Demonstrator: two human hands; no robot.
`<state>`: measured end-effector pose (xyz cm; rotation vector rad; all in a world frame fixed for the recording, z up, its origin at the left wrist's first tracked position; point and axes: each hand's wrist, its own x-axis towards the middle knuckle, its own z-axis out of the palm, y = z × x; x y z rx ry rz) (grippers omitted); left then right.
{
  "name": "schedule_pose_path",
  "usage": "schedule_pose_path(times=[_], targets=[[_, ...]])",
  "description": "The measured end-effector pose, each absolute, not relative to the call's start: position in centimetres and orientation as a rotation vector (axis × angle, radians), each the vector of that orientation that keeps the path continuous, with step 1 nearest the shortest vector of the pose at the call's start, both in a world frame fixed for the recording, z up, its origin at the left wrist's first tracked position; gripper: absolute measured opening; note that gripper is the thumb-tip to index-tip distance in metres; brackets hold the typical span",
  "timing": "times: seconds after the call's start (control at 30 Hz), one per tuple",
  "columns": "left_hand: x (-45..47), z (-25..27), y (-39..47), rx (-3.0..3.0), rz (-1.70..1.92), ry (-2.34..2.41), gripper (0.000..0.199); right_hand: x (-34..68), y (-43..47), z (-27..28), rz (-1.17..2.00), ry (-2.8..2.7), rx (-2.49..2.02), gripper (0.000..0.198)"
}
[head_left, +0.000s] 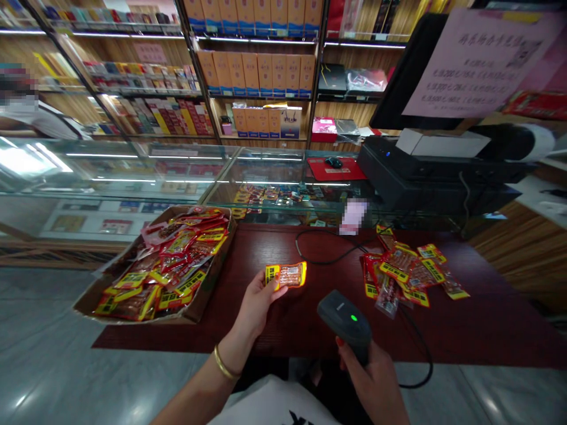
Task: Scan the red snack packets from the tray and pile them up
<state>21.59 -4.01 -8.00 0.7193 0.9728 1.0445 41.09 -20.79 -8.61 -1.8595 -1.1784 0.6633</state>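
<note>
While your left hand (pixel 257 304) pinches the red-and-yellow snack packet (pixel 290 275) by one end between thumb and fingers, your right hand (pixel 372 378) is wrapped around the handle of the barcode scanner (pixel 343 319), whose green light is lit. You have the packet raised over the table (pixel 292 330), left of the scanner and a little farther from you. With only that end pinched, a loosened thumb could let it slip or swing askew. Its print is too small to read, so I cannot tell whether you have a barcode turned away from the scanner. Watch the black cable (pixel 427 348): it loops to the right of the scanner and runs up towards the loose packets (pixel 401 265) there, so a sharp pull could drag and scatter them. Well left of the scanner, the cardboard box (pixel 204 298) is heaped high and seems to overhang the table's left edge; a knock could tip or spill it.
</note>
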Motion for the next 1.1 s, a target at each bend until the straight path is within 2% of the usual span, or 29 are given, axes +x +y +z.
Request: schedule_pose_path(times=[0.3, 0.57, 0.77, 0.87, 0.97, 1.1], targets=[[24.2, -8.8, -3.7, 0.682, 0.905, 0.961, 0.036, 41.1, -21.2, -8.6, 0.629, -1.066, -1.846, 0.042], [41.4, -7.7, -0.2, 0.767, 0.644, 0.726, 0.017, 42.2, -23.0, -8.8, 0.596, -0.912, -1.873, 0.04], [50.5, -6.2, 1.7, 0.706, 0.449, 0.799, 0.017, 42.9, -24.1, -9.3, 0.568, -0.829, -1.921, 0.049], [49.5, -5.8, 1.6, 0.679, 0.32, 0.791, 0.016, 43.2, -24.2, -9.3, 0.555, -0.817, -1.948, 0.052], [44.1, -5.0, 0.7, 0.656, 0.28, 0.76, 0.019, 43.2, -23.8, -9.2, 0.591, -0.86, -1.95, 0.055], [31.8, -3.3, -0.2, 0.867, 0.57, 0.701, 0.033, 42.6, -22.9, -9.5, 0.612, -0.919, -1.967, 0.065]])
